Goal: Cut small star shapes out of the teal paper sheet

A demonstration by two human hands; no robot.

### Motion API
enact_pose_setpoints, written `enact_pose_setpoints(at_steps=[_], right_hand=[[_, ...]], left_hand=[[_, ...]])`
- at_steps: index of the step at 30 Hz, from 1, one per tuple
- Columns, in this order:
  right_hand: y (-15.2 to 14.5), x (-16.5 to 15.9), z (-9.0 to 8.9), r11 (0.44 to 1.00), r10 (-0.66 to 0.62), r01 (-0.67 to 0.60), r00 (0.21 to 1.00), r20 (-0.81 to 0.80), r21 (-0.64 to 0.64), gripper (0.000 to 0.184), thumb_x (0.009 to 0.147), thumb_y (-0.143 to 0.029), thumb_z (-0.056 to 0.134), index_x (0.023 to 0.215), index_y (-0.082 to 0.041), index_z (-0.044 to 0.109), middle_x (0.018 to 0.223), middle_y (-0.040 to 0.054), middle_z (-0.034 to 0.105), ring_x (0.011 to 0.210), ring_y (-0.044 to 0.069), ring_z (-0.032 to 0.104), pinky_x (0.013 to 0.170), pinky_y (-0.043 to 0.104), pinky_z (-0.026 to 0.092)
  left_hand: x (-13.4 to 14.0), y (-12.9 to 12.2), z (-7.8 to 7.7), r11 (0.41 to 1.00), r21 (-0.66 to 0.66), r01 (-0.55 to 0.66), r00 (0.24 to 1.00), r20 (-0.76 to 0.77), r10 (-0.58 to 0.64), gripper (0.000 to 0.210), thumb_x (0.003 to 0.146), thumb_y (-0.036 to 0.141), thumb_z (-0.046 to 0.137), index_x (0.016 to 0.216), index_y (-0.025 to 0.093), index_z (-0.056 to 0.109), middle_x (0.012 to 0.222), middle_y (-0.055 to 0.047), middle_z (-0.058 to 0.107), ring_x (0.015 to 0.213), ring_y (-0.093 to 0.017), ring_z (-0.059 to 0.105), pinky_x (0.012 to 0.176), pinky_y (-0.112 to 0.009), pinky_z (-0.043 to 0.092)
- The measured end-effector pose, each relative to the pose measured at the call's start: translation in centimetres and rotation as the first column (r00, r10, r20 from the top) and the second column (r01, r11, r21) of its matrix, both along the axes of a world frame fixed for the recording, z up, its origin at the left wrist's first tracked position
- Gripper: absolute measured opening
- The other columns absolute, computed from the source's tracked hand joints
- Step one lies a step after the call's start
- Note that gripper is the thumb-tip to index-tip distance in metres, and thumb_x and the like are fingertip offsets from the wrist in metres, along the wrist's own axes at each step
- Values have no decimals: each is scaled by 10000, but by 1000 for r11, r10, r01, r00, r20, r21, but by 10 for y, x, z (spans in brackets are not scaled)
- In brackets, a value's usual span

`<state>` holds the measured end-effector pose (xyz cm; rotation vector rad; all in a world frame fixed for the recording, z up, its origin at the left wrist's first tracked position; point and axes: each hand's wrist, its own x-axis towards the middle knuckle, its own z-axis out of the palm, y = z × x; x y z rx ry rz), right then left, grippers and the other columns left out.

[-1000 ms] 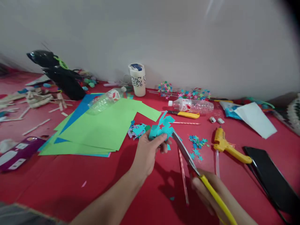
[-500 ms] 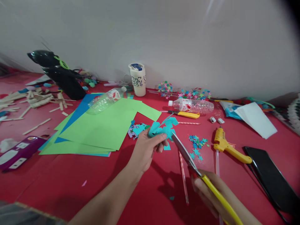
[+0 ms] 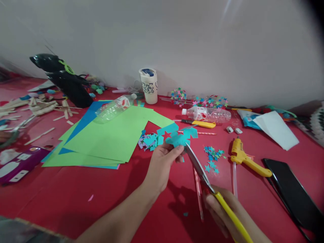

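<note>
A turquoise sheet of paper (image 3: pixel 177 137) with star-shaped cut-outs is pinched between the thumb and fingers of my left hand (image 3: pixel 165 156). My right hand (image 3: pixel 220 206) grips yellow-handled scissors (image 3: pixel 199 168), whose blade tips touch the paper's lower right edge. Behind my left fingers lies a pile of purple and turquoise paper scraps (image 3: pixel 149 141). Small blue and turquoise paper stars (image 3: pixel 214 155) are scattered to the right of the blades. A pink striped straw (image 3: pixel 198 194) lies beneath the scissors.
Green paper sheets (image 3: pixel 108 138) lie left, with a plastic bottle (image 3: pixel 115 108) on them. Behind are a white tumbler (image 3: pixel 149 86), another bottle (image 3: pixel 207 114) and a yellow cutter (image 3: pixel 202 124). A glue gun (image 3: pixel 246 158) and black phone (image 3: pixel 291 192) lie right. Another person's hand (image 3: pixel 5 136) shows far left.
The turquoise paper has turned and spread in my left hand, showing a star-shaped hole. The scissors have shifted slightly left. Another person's hand with scissors has appeared at the far left edge.
</note>
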<state>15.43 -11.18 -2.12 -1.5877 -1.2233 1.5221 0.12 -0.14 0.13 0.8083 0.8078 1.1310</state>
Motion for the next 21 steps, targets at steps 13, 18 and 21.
enact_pose_setpoints(at_steps=[13,18,21], right_hand=[[-5,2,9,998,-63,65,995,82,-24,553,697,-765,482,653,-218,410,522,-68,371,416,80,330,366,189,260],[-3,5,12,998,-56,56,995,83,-5,539,714,-743,496,650,-212,425,526,-58,403,423,81,343,369,196,287],[-3,7,10,1000,-25,25,996,80,4,525,741,-721,490,661,-203,463,522,-55,416,423,82,348,370,197,285]], left_hand=[[-2,0,1,999,-29,46,999,0,-46,105,747,237,672,753,154,609,701,-12,602,570,-77,513,542,-190,413],[-4,1,1,997,0,76,997,-34,-76,113,765,258,651,751,150,617,686,-12,597,550,-80,509,539,-199,411],[-4,0,0,996,-13,87,995,-56,-88,138,773,275,645,750,140,628,700,-28,612,565,-95,534,563,-216,428]])
